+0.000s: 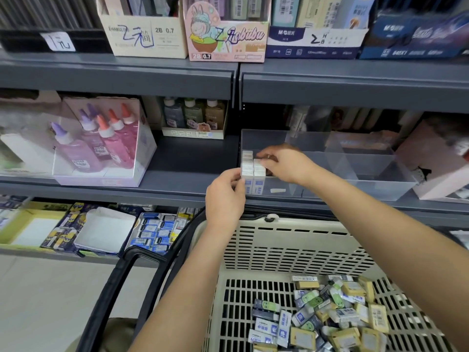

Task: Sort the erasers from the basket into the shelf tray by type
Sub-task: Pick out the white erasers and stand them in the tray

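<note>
Right hand (284, 165): reaches into the tray from above, fingertips curled down and pinching the top of one of the upright erasers
Left hand (224, 196): thumb and curled fingers grip the tray's front-left corner, just beside the stack
Upright erasers (253, 171): white blocks in blue-printed sleeves, standing on end in two short rows, packed into the tray's left front corner
Clear tray (355, 161): transparent plastic with dividers, sitting on the middle shelf
Loose erasers (330, 313): a jumbled heap in the basket's right half, with blue-and-white, yellow and green smiley-face sleeves
Basket (291, 250): beige slotted plastic with black handles, below the tray
Shelf (355, 85): dark grey metal tiers
Neighbours: pink glue bottles (101, 138) to the left, boxed pencil leads (225, 31) above
Floor (50, 301): pale, at lower left
</note>
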